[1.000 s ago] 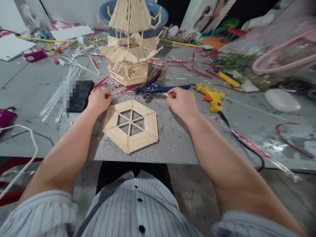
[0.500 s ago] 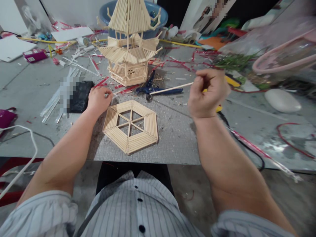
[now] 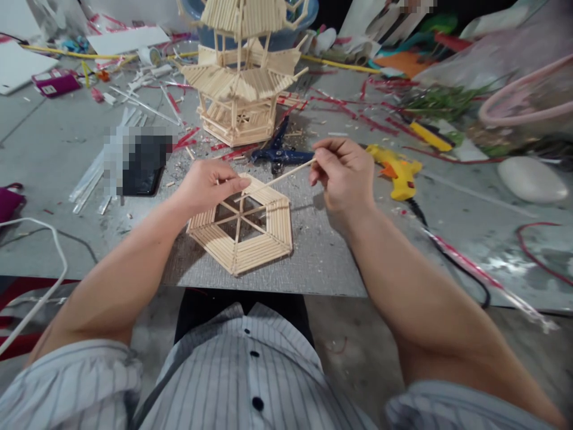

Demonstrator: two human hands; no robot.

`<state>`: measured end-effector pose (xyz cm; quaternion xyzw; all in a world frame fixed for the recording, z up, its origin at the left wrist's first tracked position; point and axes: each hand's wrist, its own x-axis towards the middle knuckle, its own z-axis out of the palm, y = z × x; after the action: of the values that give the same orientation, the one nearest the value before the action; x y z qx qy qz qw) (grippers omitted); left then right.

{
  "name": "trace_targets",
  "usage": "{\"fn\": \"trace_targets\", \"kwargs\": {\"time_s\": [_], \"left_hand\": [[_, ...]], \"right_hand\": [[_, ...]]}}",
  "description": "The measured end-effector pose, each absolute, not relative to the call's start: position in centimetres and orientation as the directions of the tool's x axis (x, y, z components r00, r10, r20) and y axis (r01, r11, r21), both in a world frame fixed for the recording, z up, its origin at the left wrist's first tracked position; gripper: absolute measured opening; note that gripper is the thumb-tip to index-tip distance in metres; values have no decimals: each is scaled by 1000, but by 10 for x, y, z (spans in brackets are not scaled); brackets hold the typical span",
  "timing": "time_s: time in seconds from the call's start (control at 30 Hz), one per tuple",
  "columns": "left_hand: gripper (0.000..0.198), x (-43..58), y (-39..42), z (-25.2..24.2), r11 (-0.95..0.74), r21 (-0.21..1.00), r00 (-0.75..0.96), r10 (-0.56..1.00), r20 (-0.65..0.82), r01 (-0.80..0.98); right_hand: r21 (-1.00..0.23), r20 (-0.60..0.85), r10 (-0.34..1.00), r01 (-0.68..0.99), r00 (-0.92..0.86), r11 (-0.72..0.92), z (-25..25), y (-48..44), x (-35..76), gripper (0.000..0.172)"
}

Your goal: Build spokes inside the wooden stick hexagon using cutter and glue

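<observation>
My right hand pinches a thin wooden stick by one end between thumb and fingers. The stick slants down to the left, its far end over the hexagonal frame of glued sticks with six spokes, which lies flat near the table edge. My left hand is over the frame's upper left side, thumb and fingers drawn together close to the stick's far end. Whether those fingertips hold anything is hidden. Behind the frame stands a tiered wooden-stick pagoda. Blue pliers lie between the pagoda and the frame.
A yellow glue gun with a black cord lies right of my right hand. The phone and clear glue sticks are on the left. Red-and-clear plastic scraps, a white oval object and a blue basin surround the workspace.
My right hand has moved left with the stick, bringing its far end over the hexagonal frame. My left hand has moved right, from beside the phone to above the frame.
</observation>
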<state>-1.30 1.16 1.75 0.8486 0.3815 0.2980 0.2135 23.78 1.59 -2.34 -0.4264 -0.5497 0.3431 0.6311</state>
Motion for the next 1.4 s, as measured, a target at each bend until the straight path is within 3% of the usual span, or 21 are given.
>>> {"fn": "trace_targets", "kwargs": {"time_s": [0.13, 0.23, 0.37, 0.43, 0.53, 0.6, 0.67, 0.8, 1.0, 1.2, 1.4], "left_hand": [[22, -8, 4, 23, -522, 667, 590, 793, 150, 532], [22, -5, 0, 27, -466, 687, 625, 780, 22, 558], [26, 0, -4, 31, -423, 662, 625, 776, -88, 619], [26, 4, -7, 33, -408, 619, 597, 793, -126, 672], [27, 9, -12, 33, -408, 558, 574, 805, -154, 722], [29, 12, -14, 32, -421, 546, 586, 793, -166, 724], [31, 13, -15, 31, -433, 547, 600, 783, -165, 716], [33, 14, -17, 30, -486, 534, 648, 744, -163, 692], [25, 14, -15, 27, -563, 504, 717, 675, -177, 655], [22, 16, -15, 27, -587, 492, 739, 645, -195, 643], [21, 17, -17, 27, -585, 507, 748, 630, -207, 633]], "right_hand": [[-934, 358, 926, 31, 122, 357, -21, 12, 237, 24], [-934, 356, 922, 37, 152, 355, -21, 10, 237, 18], [-892, 429, 888, 233, 167, 387, -22, 8, 239, 12], [-787, 548, 828, 411, 120, 461, -21, 6, 240, 13], [-533, 705, 706, 606, -67, 590, -16, 0, 240, 19], [-398, 713, 666, 656, -219, 641, -11, -5, 238, 21], [-347, 625, 680, 645, -382, 681, -8, -9, 236, 23], [-385, 433, 675, 555, -597, 737, -5, -9, 234, 29], [-536, 230, 709, 521, -667, 664, -6, -5, 238, 21], [-557, 232, 734, 531, -639, 638, -5, -9, 235, 21], [-516, 129, 706, 561, -696, 647, -1, -11, 229, 15]]}}
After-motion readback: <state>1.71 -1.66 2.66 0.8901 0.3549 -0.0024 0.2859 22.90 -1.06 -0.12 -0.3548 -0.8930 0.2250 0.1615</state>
